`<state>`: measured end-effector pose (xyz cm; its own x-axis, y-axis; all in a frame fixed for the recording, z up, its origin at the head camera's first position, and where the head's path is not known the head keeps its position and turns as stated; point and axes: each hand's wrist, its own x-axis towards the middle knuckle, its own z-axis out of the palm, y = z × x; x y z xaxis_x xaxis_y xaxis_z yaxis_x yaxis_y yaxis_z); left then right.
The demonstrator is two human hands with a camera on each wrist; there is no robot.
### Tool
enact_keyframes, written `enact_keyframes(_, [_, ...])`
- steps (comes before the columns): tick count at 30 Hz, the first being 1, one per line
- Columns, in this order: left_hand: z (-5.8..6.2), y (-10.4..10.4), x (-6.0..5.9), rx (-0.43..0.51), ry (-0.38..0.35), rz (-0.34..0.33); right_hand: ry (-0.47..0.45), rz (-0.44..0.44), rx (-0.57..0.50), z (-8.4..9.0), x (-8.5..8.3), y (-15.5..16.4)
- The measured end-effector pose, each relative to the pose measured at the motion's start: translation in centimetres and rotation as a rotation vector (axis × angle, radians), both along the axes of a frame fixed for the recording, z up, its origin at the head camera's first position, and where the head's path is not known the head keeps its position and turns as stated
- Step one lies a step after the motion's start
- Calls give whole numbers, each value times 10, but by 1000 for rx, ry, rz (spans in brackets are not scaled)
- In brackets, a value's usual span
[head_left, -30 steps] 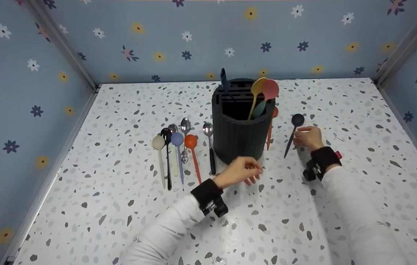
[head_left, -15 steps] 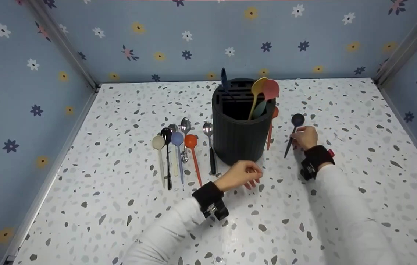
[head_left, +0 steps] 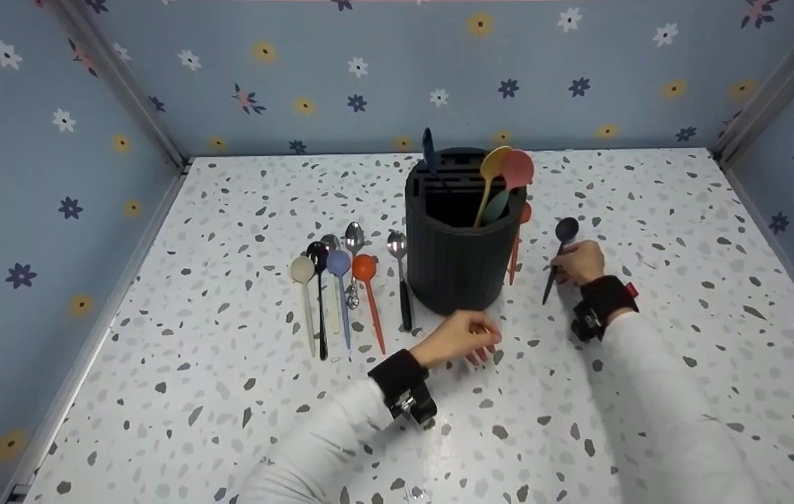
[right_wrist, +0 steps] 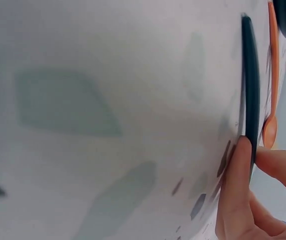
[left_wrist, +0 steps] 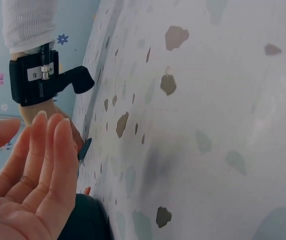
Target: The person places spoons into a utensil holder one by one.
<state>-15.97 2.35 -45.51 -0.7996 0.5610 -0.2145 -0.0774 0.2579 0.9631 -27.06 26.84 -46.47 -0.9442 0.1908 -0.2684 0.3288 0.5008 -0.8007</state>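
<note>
A dark blue spoon (head_left: 556, 260) lies on the speckled tabletop (head_left: 243, 203) right of a black ribbed utensil holder (head_left: 458, 262). My right hand (head_left: 578, 262) pinches its handle near the middle. In the right wrist view, fingertips (right_wrist: 239, 186) close on the dark handle (right_wrist: 250, 80), with an orange spoon (right_wrist: 272, 75) lying beyond it. My left hand (head_left: 463, 337) rests on the table in front of the holder, its fingers (left_wrist: 47, 160) relaxed and holding nothing. A yellow spoon (head_left: 490, 171), a pink spoon (head_left: 516, 170) and a dark blue one (head_left: 428, 150) stand in the holder.
Several spoons lie in a row left of the holder, among them a cream one (head_left: 304, 294), a red one (head_left: 369, 290) and a steel one (head_left: 399, 276). An orange spoon (head_left: 514, 245) lies against the holder's right side. Flowered blue walls (head_left: 54, 175) enclose the table.
My right hand has shifted a little left and its fingers have closed on the dark spoon's handle. My left hand has drifted slightly toward me.
</note>
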Motion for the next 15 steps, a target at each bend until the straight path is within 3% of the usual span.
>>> enact_keyframes(9, [-3, 0, -1, 9, -5, -11, -82, 5, -250, 1, 6, 4])
enact_keyframes(15, [22, -3, 8, 23, -10, -24, -90, -29, -375, 3, 13, 0])
